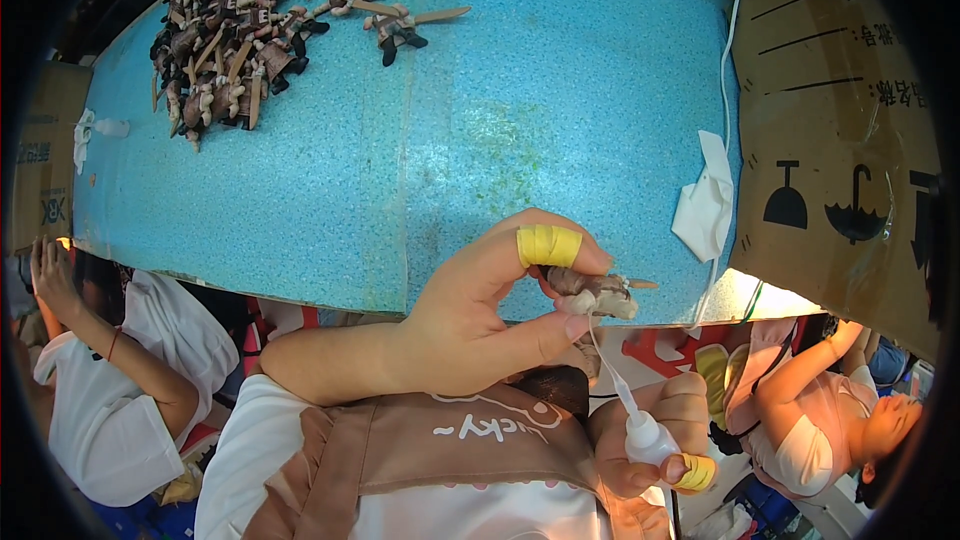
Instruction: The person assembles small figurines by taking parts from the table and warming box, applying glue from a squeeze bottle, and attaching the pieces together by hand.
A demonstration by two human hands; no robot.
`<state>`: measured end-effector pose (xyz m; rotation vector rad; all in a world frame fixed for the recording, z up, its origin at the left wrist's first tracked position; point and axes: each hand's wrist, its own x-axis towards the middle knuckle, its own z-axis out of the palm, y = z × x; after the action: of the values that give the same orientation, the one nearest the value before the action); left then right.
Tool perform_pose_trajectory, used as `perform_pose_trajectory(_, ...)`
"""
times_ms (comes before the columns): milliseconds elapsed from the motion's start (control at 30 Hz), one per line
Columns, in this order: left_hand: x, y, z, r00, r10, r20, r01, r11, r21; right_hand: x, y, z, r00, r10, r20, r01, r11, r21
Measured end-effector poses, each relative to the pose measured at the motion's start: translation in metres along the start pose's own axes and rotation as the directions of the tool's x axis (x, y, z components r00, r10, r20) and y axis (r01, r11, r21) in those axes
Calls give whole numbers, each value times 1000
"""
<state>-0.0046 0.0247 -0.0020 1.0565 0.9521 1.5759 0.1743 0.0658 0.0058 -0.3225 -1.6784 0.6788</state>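
White plastic, the squeeze bottle (650, 440) sits wrapped in the grip of the right hand (682, 412), lower right; above it, the left hand (475, 305) grip pinches the brown figurine (585, 287), right of centre. Probably 1 light squeeze, nozzle (622, 395) close and figurine steady, works best.

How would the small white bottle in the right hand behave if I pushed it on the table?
The white bottle would probably tip easily, given its long, tapering nozzle. Lying down, it might roll, as its shoulder looks round. The nozzle's very slender end could bend.
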Motion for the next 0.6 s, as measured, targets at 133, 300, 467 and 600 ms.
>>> perform_pose_trajectory(133,-1,0,0,1000,-6,-10,6,1000,-19,-1,0,-1,999,8,34,-9,1000,24)
perform_pose_trajectory(300,0,-1,-1,1000,18,2,-18,1000,12,-1,-2,3,997,31,-64,-29,999,35)
perform_pose_trajectory(467,-1,-2,-1,1000,-1,0,1,1000,-4,-2,0,5,996,32,-87,-30,999,27)
perform_pose_trajectory(600,0,-2,-1,1000,22,0,-21,1000,16,-1,-2,3,995,74,-67,-75,997,-6)
